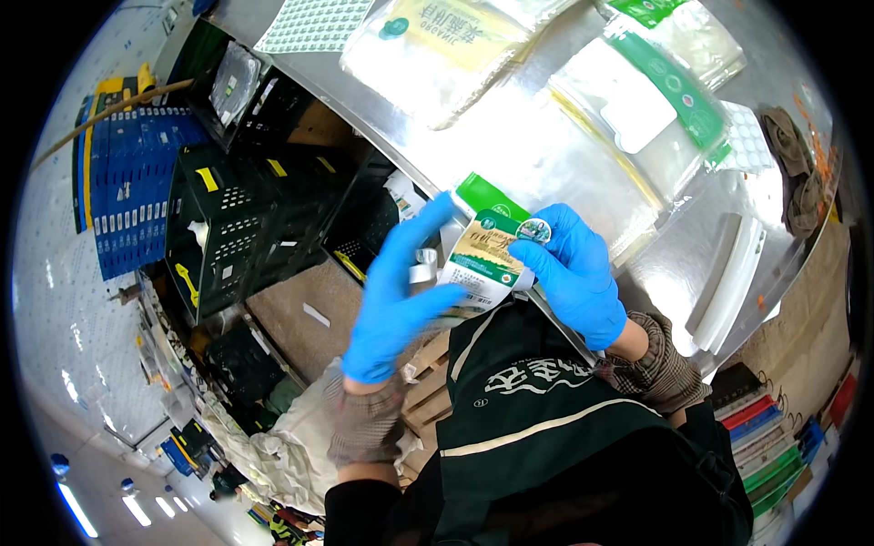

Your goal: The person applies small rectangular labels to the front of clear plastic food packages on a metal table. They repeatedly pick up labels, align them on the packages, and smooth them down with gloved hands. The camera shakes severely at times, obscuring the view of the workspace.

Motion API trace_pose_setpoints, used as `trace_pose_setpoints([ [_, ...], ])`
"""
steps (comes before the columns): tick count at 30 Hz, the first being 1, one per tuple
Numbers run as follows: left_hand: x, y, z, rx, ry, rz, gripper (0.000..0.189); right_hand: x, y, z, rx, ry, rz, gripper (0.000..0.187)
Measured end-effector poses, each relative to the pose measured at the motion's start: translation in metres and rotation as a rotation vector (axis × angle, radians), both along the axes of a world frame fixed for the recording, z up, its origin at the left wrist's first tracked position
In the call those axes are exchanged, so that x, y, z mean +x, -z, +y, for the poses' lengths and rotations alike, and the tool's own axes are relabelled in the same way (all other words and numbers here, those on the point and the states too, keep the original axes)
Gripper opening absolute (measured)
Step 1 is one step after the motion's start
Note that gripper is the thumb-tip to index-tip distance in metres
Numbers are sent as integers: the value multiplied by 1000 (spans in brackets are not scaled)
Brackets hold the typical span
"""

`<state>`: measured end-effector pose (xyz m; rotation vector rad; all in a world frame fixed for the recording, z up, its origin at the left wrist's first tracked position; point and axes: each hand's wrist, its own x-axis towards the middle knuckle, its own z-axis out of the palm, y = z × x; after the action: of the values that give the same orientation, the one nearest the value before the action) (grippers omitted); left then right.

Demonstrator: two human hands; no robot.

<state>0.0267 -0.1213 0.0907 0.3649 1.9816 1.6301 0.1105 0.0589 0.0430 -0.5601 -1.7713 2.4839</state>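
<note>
My left hand (403,293), in a blue glove, is blurred, its thumb and fingers apart beside a printed green and tan label or packet (486,252). My right hand (573,273), gloved alike, pinches a small round sticker (534,231) between thumb and fingertips at the packet's upper right corner. Whether the left thumb touches the packet's lower edge is not clear. Behind it, at the metal table's edge, a green-topped piece of packaging (493,196) shows. Under my hands is a dark green apron (532,409) with white lettering.
Clear plastic bags (437,61) with printed bands lie on the metal table (683,273), with a sheet of round stickers (748,140), a sticker sheet (311,26) and a brown cloth (792,170). Black crates (252,211) and stacked blue crates (143,177) stand left; a wooden pallet (427,389) lies below.
</note>
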Motion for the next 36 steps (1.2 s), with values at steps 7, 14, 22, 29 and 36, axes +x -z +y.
trace_pose_setpoints([
  [7, 12, 24, 30, -54, -130, -220, 15, 12, 4, 11, 549, 173, 267, 21],
  [14, -5, 33, -8, -53, -173, -250, 23, 31, 25, 44, 1052, -158, 57, 49],
  [22, -11, 28, -28, 119, -330, -242, 28, 16, 51, 47, 1258, -255, 8, 42],
  [29, 0, 30, -23, 19, -378, -179, 13, -2, 60, 74, 934, -179, -130, 32],
  [36, 5, 40, 70, -154, -242, -39, 11, 47, 10, 93, 558, -518, 164, 17],
])
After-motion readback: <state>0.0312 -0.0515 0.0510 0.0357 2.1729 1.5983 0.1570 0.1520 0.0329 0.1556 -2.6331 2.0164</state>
